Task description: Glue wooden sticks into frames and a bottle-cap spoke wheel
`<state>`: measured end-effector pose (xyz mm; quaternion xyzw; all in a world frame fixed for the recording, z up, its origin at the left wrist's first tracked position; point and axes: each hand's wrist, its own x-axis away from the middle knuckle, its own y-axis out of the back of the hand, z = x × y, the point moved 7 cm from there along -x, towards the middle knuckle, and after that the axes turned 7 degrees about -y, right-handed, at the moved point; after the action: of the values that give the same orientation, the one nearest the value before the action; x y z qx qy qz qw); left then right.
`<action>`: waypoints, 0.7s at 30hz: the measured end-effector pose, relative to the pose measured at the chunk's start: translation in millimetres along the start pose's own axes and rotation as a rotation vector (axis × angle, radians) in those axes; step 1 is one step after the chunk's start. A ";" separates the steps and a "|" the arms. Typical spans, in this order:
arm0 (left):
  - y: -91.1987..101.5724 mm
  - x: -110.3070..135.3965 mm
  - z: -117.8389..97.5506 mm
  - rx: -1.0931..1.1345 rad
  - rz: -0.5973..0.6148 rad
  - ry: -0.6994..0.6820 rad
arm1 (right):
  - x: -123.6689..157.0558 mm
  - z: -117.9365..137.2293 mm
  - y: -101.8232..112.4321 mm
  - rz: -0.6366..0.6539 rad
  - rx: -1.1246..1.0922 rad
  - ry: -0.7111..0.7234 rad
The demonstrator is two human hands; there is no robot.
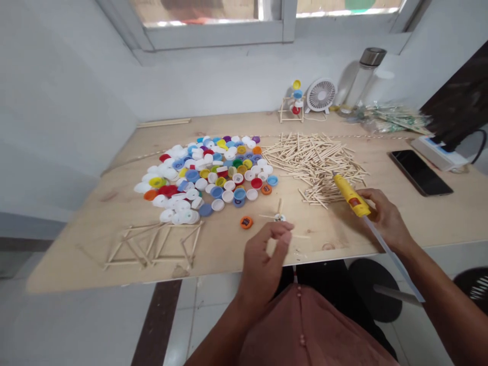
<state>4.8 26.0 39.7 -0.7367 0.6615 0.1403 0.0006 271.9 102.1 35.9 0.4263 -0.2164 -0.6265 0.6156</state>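
My right hand is wrapped round a yellow hot glue gun, its nozzle pointing up and left over the pile of sticks. A long translucent glue stick trails from its back end. My left hand is closed in a pinch close above the table; what is between the fingertips, if anything, is hidden. Just beyond those fingertips lies a small round white hub with thin wooden sticks fanning out from it. An orange bottle cap rests left of the hub.
Colourful bottle caps lie heaped left of a pile of short wooden sticks. Stick frames sit front left. Behind stand a small cap-and-stick model, a fan and a bottle. A phone and power strip are right.
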 end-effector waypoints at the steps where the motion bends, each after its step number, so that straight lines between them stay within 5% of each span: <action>1: -12.1 -1.7 -6.7 -0.047 0.064 -0.056 | 0.2 1.3 -0.3 0.002 0.019 0.010; 10: -102.7 -17.5 -10.7 -0.418 0.347 -0.362 | -0.8 7.9 4.7 -0.055 0.180 0.131; 21: -128.3 -42.4 -0.3 -0.454 0.363 -0.334 | 2.4 -11.7 -4.6 0.048 -0.224 -0.096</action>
<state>126.3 83.3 25.1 -0.5550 0.7245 0.4007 -0.0799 278.9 103.4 25.2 0.3192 -0.1845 -0.6513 0.6633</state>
